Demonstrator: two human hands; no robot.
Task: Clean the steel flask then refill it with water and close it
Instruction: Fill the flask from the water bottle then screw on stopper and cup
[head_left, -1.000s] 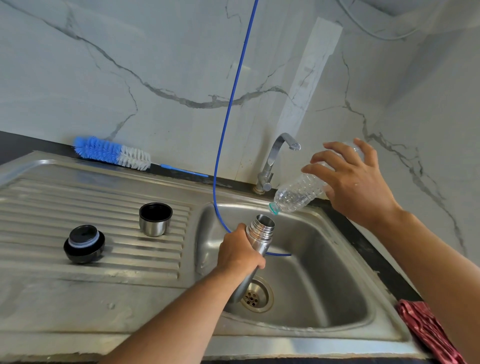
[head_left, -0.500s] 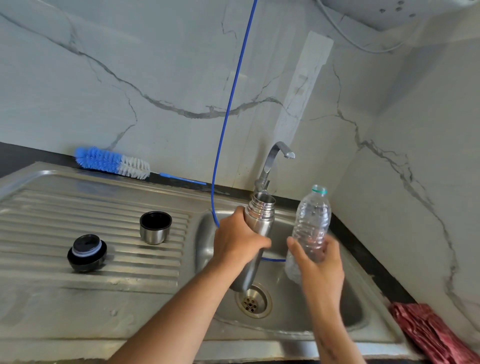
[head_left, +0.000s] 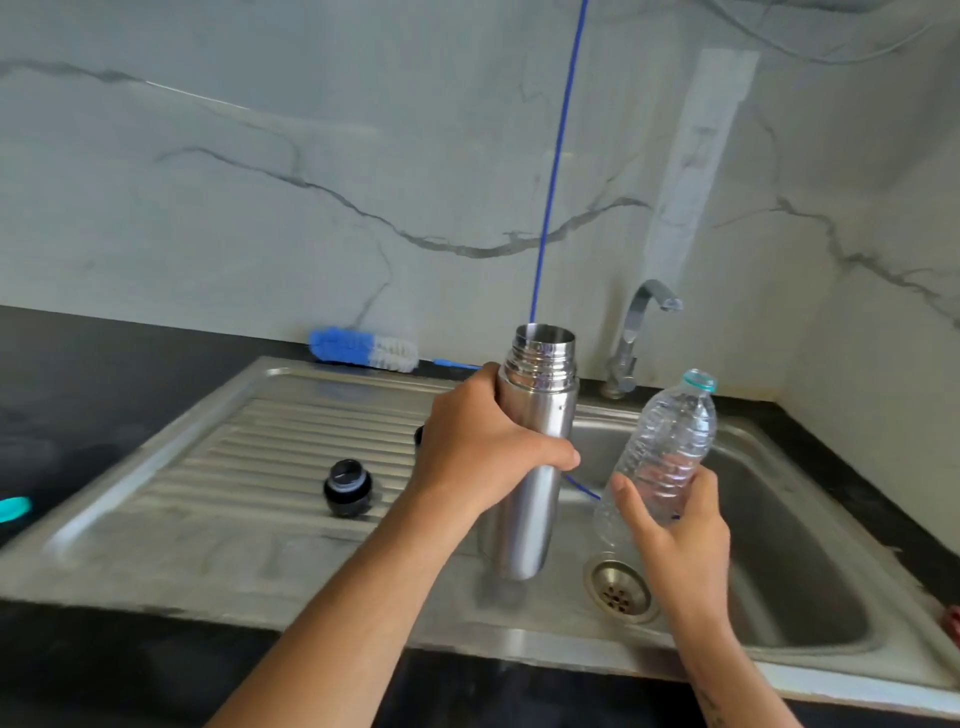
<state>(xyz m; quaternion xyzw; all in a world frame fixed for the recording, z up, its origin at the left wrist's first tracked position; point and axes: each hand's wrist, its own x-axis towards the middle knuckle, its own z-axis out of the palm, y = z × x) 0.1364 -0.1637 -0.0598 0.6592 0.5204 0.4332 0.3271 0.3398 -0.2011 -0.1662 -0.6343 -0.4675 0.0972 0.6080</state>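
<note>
Our left hand grips the open flask upright above the sink edge; our right hand wraps the plastic bottle beside it. Its stopper rests on the drainboard.

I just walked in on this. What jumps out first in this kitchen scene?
The open steel flask, held upright over the sink by the left hand, stands out first. Beside it, the right hand grips a clear plastic bottle, uncapped. On the ribbed draining board sits the black stopper, and a blue bottle brush lies against the wall.
</note>
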